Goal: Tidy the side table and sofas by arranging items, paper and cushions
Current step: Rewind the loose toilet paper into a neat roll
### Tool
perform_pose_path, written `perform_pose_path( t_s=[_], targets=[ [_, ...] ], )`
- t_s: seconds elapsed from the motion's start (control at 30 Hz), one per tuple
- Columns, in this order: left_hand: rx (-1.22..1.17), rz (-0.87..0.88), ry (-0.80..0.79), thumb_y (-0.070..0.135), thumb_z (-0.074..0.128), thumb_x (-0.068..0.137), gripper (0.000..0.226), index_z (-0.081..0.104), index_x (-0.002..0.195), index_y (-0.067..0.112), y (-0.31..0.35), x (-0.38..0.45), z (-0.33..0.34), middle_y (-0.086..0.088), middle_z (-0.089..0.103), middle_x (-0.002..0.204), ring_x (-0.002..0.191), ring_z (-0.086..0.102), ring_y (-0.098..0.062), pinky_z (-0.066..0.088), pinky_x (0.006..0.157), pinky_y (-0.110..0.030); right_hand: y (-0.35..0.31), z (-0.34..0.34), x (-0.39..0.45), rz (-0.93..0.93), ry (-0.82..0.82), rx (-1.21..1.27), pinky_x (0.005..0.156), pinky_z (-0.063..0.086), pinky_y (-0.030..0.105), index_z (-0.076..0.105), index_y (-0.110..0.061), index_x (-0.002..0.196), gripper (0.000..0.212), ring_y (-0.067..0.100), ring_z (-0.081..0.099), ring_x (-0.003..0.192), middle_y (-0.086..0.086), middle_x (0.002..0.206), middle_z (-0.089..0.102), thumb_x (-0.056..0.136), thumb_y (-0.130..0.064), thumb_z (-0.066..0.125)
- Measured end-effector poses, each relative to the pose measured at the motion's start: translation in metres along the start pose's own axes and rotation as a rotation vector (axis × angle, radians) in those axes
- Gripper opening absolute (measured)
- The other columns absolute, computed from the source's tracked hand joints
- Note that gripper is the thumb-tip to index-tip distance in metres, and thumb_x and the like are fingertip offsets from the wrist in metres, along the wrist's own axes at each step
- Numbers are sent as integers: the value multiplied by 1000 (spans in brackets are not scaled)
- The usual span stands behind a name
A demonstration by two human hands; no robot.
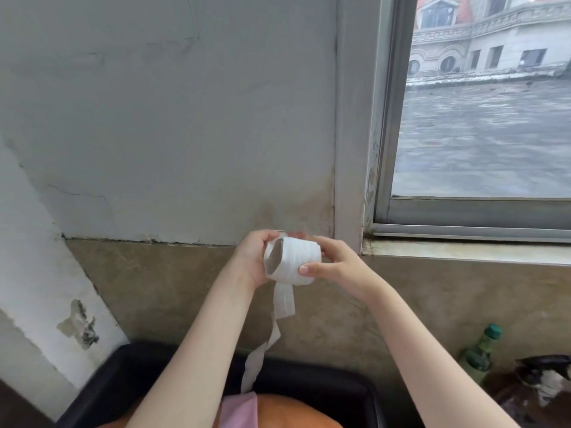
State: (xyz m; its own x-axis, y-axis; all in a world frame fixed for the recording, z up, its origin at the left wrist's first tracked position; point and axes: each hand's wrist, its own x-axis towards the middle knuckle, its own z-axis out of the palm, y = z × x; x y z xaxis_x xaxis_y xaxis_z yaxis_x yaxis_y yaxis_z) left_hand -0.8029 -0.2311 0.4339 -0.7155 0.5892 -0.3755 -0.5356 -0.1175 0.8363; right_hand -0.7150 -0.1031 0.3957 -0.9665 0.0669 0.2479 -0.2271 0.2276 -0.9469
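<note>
Ahead, the grey wall (173,118) fills most of what I see, cracked and stained low down, with a tan stone band (148,282) running beneath it. To the right is the window (482,118), its frame weathered at the lower corner, with a pale building and wet ground outside. Below me sits the black sofa (129,378), and something orange (296,412) rests on it near my body. At the lower right a green-capped bottle (482,350) stands by the wall.

Both my arms are raised in front of the wall. My left hand (251,257) cups the open cardboard end of the toilet paper roll (293,261), fingers curled round it. My right hand (333,267) grips the other end, thumb pressed on the paper. A loose tail (275,332) hangs down from the roll toward the sofa.
</note>
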Motion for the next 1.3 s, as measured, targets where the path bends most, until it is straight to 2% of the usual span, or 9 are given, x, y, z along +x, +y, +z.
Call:
perform_pose_path(
  t_s=[0.13,0.27,0.4,0.57,0.7,0.8,0.93,1.1,1.3],
  targets=[
    [-125,37,7,9,29,98,35,58,93,-9,12,5,-8,-19,67,88,93,61,-28,44,89,-40,-1,0,-1,11,-54,-10,76,48,24,67,-25,98,40,9,61,91,-9,90,67,60,-35,74],
    [-132,31,94,8,34,98,29,58,88,-3,7,17,-21,-14,69,69,78,61,-25,48,81,-34,2,3,-2,12,-66,-52,83,47,32,69,-26,91,35,11,60,92,-9,87,66,59,-40,74],
    [178,-73,130,12,48,95,22,63,85,0,-17,18,-27,-14,63,67,58,60,-26,49,54,-27,6,5,-1,13,-15,-38,82,50,32,69,-26,99,45,11,61,95,-7,93,68,58,-42,75],
    [97,-98,53,-8,50,89,13,62,93,-4,-34,13,-34,-18,64,91,79,63,-26,56,57,-30,9,1,-2,24,18,-55,83,51,31,68,-32,99,47,8,61,97,-13,94,68,54,-43,75],
    [76,-85,122,-1,40,97,20,58,88,-5,-32,14,-34,-18,61,86,79,59,-26,52,72,-35,10,-2,-6,39,-14,3,75,49,25,70,-23,96,45,10,61,90,-6,89,68,54,-39,77],
    [-186,-84,147,11,36,102,21,52,92,3,-23,17,-36,-16,67,71,84,61,-31,45,93,-43,9,-2,-9,68,-72,-38,69,45,17,70,-21,93,45,7,61,86,-9,85,67,53,-40,76],
    [-276,-34,110,13,42,100,21,53,88,0,-12,18,-37,-12,68,59,52,67,-21,48,75,-32,5,-1,-12,65,-87,-18,55,40,8,69,-17,93,47,2,60,77,-11,79,66,52,-40,74],
    [-119,53,132,9,53,94,17,55,78,3,-11,18,-41,-4,65,52,45,64,-11,54,48,-24,3,0,-11,57,-99,25,56,42,9,69,-15,95,48,1,60,74,-10,78,66,53,-37,74],
    [-62,146,251,37,38,101,49,59,77,0,-12,23,-45,-6,63,50,53,62,-17,50,56,-28,0,5,-11,94,-114,-101,52,38,9,68,-11,99,57,-3,58,73,-10,82,64,52,-44,72]
  ],
)
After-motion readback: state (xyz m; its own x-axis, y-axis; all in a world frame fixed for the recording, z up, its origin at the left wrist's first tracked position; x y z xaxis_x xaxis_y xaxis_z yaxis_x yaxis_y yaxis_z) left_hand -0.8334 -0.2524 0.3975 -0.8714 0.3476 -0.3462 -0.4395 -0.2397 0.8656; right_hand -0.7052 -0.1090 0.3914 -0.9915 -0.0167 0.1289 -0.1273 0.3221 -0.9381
